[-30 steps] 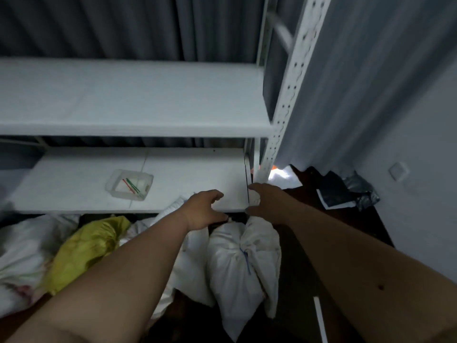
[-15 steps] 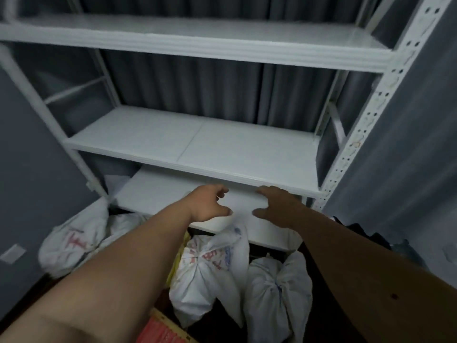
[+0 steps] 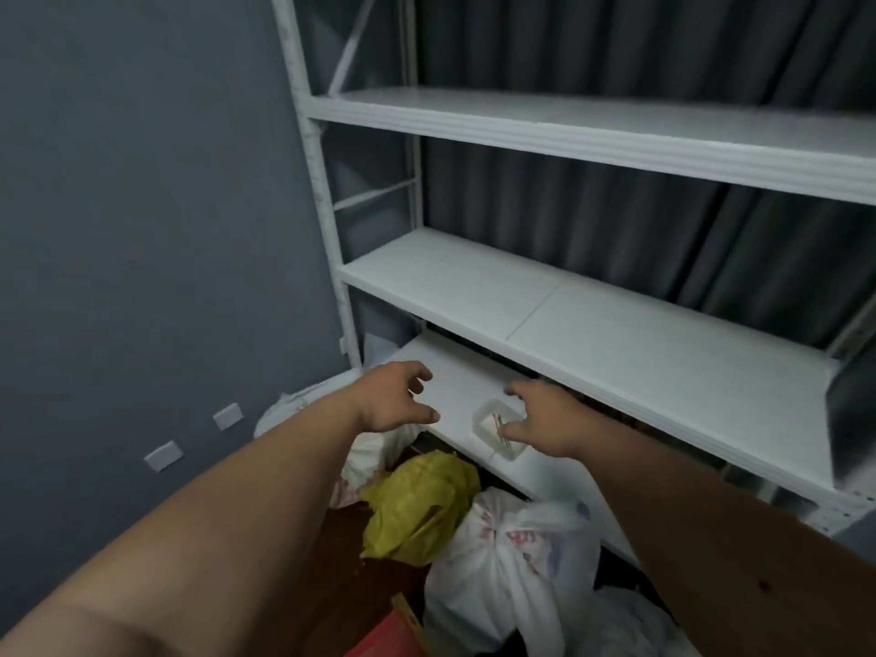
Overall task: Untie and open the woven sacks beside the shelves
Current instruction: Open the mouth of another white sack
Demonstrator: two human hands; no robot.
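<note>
Two bare hands hover above the lowest board of the white metal shelving unit (image 3: pixel 592 324), holding nothing: the left hand (image 3: pixel 393 400) with fingers spread and loosely bent, the right hand (image 3: pixel 545 419) likewise, over a small clear plastic tray (image 3: pixel 493 431) of coloured sticks. Below them on the dark floor lie a tied white woven sack with red print (image 3: pixel 512 561), a crumpled yellow sack (image 3: pixel 419 505) beside it, and more white sacks behind.

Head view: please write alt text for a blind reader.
Two bare hands, left and right, reach out with nothing held above a small tray on a low white shelf. Tied white sacks and a yellow sack lie below.
</note>
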